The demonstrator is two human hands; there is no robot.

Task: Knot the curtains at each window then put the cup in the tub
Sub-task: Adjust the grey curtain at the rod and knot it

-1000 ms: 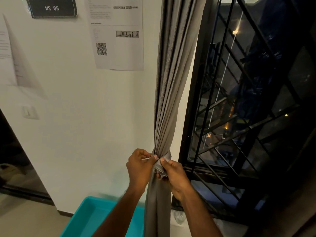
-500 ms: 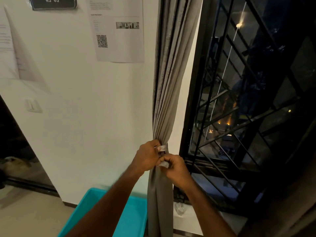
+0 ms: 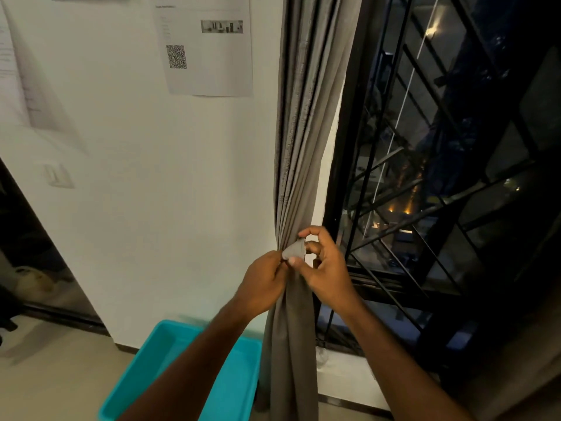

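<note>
Both hands are holding the gathered grey curtain (image 3: 299, 165): the left hand (image 3: 263, 282) is gripping its bunched waist, the right hand (image 3: 323, 268) is pinching the fabric tie (image 3: 294, 250) just above it.

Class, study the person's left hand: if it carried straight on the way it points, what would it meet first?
The left hand points up and right, already against the gathered curtain. It would press into that fabric first; depth beyond it is unclear.
</note>
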